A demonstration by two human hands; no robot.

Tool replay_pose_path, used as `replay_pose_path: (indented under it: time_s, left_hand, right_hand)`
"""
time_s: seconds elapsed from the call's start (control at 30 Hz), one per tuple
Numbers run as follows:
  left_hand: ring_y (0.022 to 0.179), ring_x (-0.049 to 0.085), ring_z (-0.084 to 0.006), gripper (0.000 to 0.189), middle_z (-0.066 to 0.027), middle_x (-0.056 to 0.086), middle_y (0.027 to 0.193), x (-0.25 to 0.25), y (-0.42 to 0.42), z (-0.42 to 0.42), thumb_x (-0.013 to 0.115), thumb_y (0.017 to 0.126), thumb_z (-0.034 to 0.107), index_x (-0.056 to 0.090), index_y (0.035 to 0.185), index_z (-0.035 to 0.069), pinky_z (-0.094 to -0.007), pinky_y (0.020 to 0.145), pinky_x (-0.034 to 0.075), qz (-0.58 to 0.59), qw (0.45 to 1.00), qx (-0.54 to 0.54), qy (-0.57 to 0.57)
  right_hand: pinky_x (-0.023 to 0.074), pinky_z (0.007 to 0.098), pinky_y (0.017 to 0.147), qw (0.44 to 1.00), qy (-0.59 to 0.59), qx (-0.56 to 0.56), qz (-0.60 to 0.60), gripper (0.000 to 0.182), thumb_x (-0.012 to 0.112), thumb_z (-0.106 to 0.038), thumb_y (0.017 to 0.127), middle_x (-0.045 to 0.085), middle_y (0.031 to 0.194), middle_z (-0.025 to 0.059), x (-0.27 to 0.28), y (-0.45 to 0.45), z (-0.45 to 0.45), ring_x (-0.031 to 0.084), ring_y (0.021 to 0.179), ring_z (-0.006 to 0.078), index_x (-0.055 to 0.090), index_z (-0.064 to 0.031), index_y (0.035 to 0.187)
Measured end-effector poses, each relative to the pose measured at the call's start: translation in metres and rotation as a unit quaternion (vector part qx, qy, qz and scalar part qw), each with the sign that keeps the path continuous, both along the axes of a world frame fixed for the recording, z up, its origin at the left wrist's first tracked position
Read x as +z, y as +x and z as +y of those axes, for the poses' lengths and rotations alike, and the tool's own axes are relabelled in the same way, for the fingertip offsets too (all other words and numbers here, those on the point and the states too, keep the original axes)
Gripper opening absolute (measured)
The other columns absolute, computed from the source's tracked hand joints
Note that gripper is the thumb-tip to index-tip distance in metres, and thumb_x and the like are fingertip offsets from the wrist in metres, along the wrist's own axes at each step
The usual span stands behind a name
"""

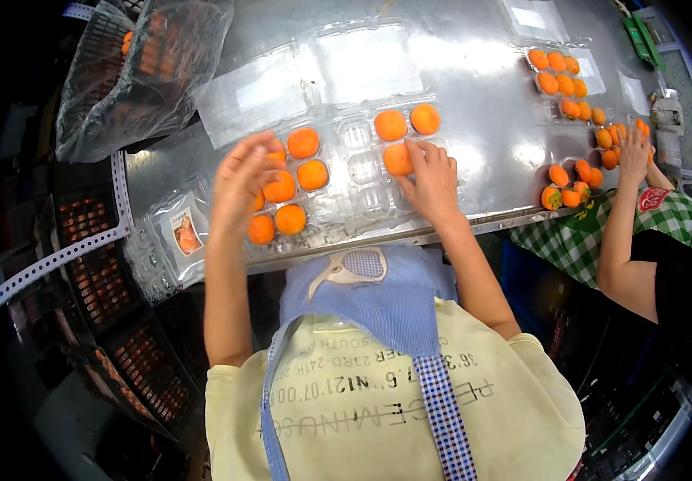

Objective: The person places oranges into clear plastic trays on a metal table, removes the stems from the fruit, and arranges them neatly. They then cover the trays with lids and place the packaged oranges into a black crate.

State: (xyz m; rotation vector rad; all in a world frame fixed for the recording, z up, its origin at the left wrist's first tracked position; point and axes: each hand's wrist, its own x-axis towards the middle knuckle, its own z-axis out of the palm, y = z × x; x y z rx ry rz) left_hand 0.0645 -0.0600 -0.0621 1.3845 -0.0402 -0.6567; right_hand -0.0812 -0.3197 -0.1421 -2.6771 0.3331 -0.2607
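Observation:
My right hand (433,180) has its fingers and thumb around an orange persimmon (397,160), low over a clear plastic tray (364,168) with moulded cells. Two more persimmons, one (390,125) and another (425,119), sit in the tray's far cells. My left hand (240,171), a little blurred, is raised with fingers apart and nothing visible in it. Beneath and beside it is a group of several persimmons (302,143), partly hidden by the hand; whether a tray lies under all of them I cannot tell.
Clear lids (367,60) lie flat behind the tray on the metal table (472,90). Packaging with a printed label (186,231) is at left, below a plastic-lined crate (141,78). At right, a co-worker's hand (631,153) is among persimmons, near a filled tray (556,72).

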Motion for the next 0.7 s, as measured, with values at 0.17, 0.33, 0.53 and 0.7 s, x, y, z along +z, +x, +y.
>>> replay_pose_path:
  time_s: [0.17,0.33,0.53,0.7]
  left_hand:
    - [0.084,0.062,-0.0131,0.028,-0.0067,0.062,0.102,-0.034,-0.040,-0.012,0.055,0.093,0.018,0.057,0.116,0.003,-0.0258,0.072,0.050,0.090,0.996,-0.017,-0.002]
    - [0.084,0.061,-0.0134,0.027,-0.0065,0.061,0.103,-0.051,-0.061,-0.020,0.055,0.093,0.018,0.057,0.116,0.004,-0.0263,0.073,0.050,0.121,0.992,-0.043,-0.011]
    - [0.087,0.062,-0.0210,0.042,-0.0123,0.060,0.106,-0.046,-0.090,-0.049,0.046,0.096,0.034,0.045,0.128,0.006,-0.0318,0.074,0.053,0.207,0.975,-0.047,-0.059]
    - [0.080,0.064,-0.0241,0.047,-0.0151,0.060,0.106,-0.066,-0.083,-0.027,0.048,0.094,0.041,0.048,0.121,0.003,-0.0349,0.068,0.054,0.337,0.929,-0.064,-0.142]
  right_hand:
    - [0.0366,0.0398,0.085,0.998,0.037,0.033,0.031,0.049,0.076,-0.019,0.067,0.055,0.106,0.0092,0.004,0.008,-0.013,0.051,0.099,0.0254,0.059,-0.0046,0.111]
    - [0.0373,0.0387,0.085,0.998,-0.004,0.050,-0.037,0.048,0.077,-0.025,0.064,0.057,0.100,0.0089,0.007,0.008,-0.016,0.053,0.097,0.0259,0.060,-0.0061,0.105]
    - [0.0381,0.0389,0.085,0.983,0.110,0.095,-0.116,0.052,0.077,-0.029,0.062,0.058,0.098,0.0092,0.033,-0.008,0.020,0.054,0.095,0.0271,0.058,-0.0059,0.105]
    - [0.0391,0.0401,0.084,0.957,0.211,0.160,-0.118,0.054,0.075,-0.031,0.067,0.058,0.102,0.0111,0.046,-0.014,0.062,0.054,0.096,0.0292,0.056,-0.0049,0.110]
